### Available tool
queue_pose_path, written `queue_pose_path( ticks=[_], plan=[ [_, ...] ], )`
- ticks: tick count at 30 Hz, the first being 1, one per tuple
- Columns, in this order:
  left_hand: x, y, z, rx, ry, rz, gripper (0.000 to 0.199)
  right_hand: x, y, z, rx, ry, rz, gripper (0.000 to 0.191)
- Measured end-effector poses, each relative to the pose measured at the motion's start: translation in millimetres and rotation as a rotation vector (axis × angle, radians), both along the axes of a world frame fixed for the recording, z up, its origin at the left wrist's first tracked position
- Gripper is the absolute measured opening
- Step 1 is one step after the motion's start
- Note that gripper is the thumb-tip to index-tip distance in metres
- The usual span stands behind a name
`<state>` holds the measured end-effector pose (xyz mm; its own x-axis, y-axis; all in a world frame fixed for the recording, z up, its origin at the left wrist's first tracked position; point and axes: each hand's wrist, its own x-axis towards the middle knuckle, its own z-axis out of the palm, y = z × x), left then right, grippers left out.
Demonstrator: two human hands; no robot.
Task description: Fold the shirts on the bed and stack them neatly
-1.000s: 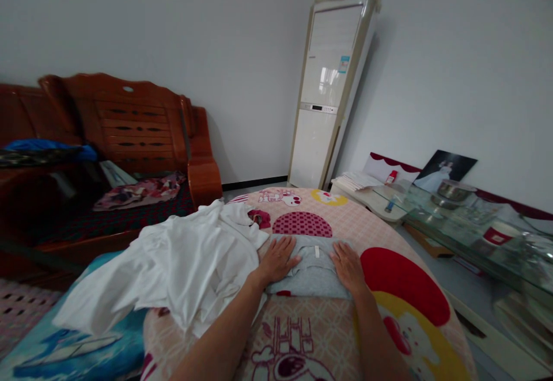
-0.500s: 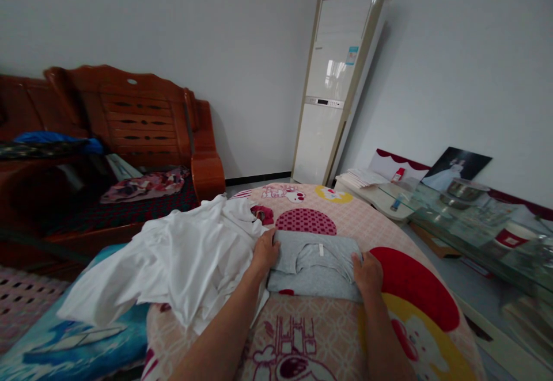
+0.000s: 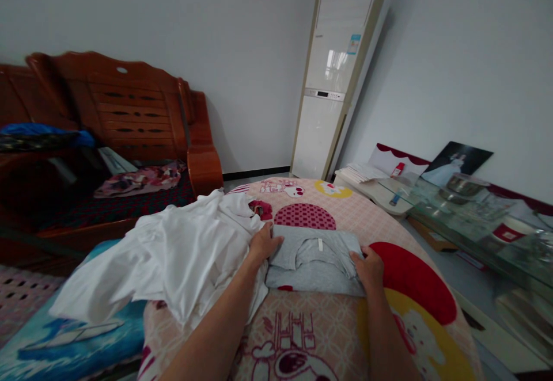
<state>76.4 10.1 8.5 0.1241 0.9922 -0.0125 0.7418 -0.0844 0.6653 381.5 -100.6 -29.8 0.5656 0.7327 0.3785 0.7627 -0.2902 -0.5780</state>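
Observation:
A grey T-shirt [image 3: 317, 266] lies folded into a flat rectangle on the round table [image 3: 298, 317], its neckline and a small white label facing up. At its left edge, my left hand [image 3: 263, 244] holds the cloth, with the thumb lying on top. My right hand [image 3: 370, 265] grips the right edge between thumb and fingers. Just left of the T-shirt is a loose heap of white cloth [image 3: 185, 254], partly behind my left forearm and hanging over the table's side. A bit of red cloth [image 3: 261, 209] shows beyond the heap.
A wooden sofa [image 3: 129, 110] with cloths on it stands at the left. A blue printed cushion [image 3: 73, 335] lies below the white heap. To the right is a glass-topped cabinet [image 3: 449, 214] with bowls and a photo. A tall air conditioner [image 3: 322, 82] stands in the corner.
The view has shifted slightly. My left thumb has moved further over the T-shirt's left edge; my right hand stays at the right edge. The T-shirt remains folded flat.

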Motion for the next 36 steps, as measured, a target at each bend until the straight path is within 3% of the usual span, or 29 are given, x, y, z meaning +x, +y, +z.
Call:
queue_pose_path(
  ticks=[8, 11, 14, 18, 22, 26, 31, 36],
  plan=[
    [-0.3, 3.2, -3.9, -0.006, -0.336, -0.010, 0.058, -9.6, -5.1, 17.7, 0.076, 0.083, 0.036, 0.039],
    [-0.1, 0.3, 0.2, -0.130, -0.634, -0.059, 0.058, -10.4, -3.3, 28.6, 0.089, 0.034, 0.004, 0.038],
    [-0.9, -10.4, 9.5, -0.347, -0.864, -0.203, 0.051, -10.1, 6.8, 49.2, 0.074, -0.079, -0.052, 0.036],
    [-3.8, -26.5, 17.8, -0.587, -0.885, -0.357, 0.054, -9.1, 38.6, 84.8, 0.048, -0.197, -0.067, 0.035],
    [-6.0, -30.5, 12.9, -0.696, -0.711, -0.521, 0.046, -16.7, 72.6, 106.8, 0.113, -0.353, 0.063, 0.038],
    [-4.8, -21.9, -1.4, -0.578, -0.520, -0.546, 0.046, -31.4, 73.6, 94.1, 0.223, -0.332, 0.183, 0.044],
    [-1.5, -6.1, -16.8, -0.172, -0.353, -0.359, 0.043, -37.6, 30.6, 49.3, 0.158, -0.079, 0.054, 0.042],
    [3.4, -2.5, -17.7, -0.102, -0.324, -0.290, 0.044, -39.0, -15.2, 22.3, 0.085, 0.188, -0.028, 0.053]
  ],
)
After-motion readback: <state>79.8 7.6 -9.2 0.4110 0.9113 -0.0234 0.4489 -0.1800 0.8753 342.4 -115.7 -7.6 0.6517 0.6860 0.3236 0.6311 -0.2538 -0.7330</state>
